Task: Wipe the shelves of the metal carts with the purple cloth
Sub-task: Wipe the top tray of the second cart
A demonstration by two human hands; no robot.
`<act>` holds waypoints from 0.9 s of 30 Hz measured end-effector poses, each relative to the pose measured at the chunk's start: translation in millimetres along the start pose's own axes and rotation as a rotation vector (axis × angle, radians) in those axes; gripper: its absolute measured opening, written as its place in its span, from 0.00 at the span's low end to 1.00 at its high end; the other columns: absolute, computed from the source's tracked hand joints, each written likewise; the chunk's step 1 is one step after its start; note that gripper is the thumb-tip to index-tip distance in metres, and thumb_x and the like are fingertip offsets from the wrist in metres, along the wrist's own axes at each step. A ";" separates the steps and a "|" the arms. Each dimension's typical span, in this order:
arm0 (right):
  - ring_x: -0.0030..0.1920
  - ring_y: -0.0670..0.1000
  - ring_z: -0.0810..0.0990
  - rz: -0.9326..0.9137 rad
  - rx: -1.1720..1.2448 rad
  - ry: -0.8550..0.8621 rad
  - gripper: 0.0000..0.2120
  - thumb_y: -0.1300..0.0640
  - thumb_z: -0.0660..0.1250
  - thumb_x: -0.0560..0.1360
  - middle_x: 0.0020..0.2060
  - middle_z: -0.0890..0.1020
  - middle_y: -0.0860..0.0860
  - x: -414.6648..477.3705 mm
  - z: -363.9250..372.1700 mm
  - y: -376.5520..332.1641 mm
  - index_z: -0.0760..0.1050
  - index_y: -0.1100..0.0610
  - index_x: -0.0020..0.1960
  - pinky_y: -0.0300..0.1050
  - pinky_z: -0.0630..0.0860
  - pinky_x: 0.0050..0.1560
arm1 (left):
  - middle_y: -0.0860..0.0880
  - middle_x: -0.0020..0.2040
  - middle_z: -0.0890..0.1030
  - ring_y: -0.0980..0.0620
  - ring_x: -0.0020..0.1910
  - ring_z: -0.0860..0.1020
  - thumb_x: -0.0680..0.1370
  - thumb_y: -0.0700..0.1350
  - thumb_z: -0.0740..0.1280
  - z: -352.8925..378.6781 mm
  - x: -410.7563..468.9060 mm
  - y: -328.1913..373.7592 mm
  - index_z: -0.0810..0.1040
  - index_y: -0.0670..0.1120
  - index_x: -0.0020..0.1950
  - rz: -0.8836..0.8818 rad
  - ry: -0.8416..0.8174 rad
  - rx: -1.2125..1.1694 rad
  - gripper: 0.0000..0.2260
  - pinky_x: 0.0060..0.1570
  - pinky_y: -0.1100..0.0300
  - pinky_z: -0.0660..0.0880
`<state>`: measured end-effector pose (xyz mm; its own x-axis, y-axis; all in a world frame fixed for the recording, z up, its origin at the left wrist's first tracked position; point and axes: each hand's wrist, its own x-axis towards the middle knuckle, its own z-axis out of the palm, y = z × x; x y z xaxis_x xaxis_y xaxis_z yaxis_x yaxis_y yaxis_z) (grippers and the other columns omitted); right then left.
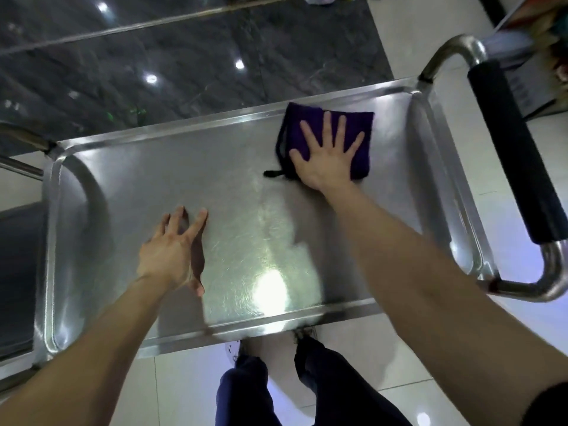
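Note:
The top shelf (147, 179) of a steel cart fills the middle of the head view, shiny and rimmed. A folded purple cloth (302, 121) lies on its far right part. My right hand (327, 156) presses flat on the cloth with the fingers spread and straight. My left hand (172, 250) is over the near left part of the shelf, fingers spread, the fingertips touching the steel and holding nothing.
The cart's push handle with a black foam grip (510, 149) stands at the right. A second steel frame (18, 167) shows at the left edge. Dark glossy floor (184, 56) lies beyond the cart, white tiles and my legs (246, 392) below.

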<state>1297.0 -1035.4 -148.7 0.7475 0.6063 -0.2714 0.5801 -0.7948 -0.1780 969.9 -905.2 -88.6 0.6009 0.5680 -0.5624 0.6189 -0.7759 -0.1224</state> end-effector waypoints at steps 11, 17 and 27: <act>0.88 0.56 0.42 -0.387 -0.057 0.045 0.33 0.27 0.44 0.83 0.88 0.48 0.47 -52.7 29.5 -26.7 0.52 0.33 0.86 0.73 0.36 0.81 | 0.50 0.88 0.45 0.38 0.86 0.51 0.40 0.70 0.85 3.0 1.8 -5.4 0.33 0.72 0.83 0.011 -0.009 -0.007 0.83 0.64 0.31 0.79; 0.87 0.55 0.35 0.105 0.007 0.037 0.36 0.24 0.40 0.81 0.88 0.41 0.47 -50.1 -8.0 141.7 0.46 0.34 0.87 0.74 0.35 0.81 | 0.49 0.87 0.51 0.38 0.84 0.57 0.40 0.69 0.87 -5.3 2.3 -0.2 0.39 0.69 0.85 0.033 0.013 -0.007 0.83 0.62 0.32 0.80; 0.87 0.65 0.41 -0.359 -0.096 0.051 0.32 0.32 0.44 0.85 0.88 0.49 0.56 -154.1 77.0 -102.3 0.55 0.39 0.87 0.80 0.41 0.78 | 0.49 0.86 0.54 0.38 0.83 0.59 0.39 0.71 0.85 -0.6 3.4 -4.2 0.44 0.66 0.86 0.043 0.031 0.047 0.82 0.57 0.33 0.82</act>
<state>1097.5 -1049.5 -161.6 0.5045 0.8485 -0.1598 0.8342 -0.5267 -0.1633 969.6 -899.9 -89.5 0.6422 0.5418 -0.5423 0.5684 -0.8112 -0.1373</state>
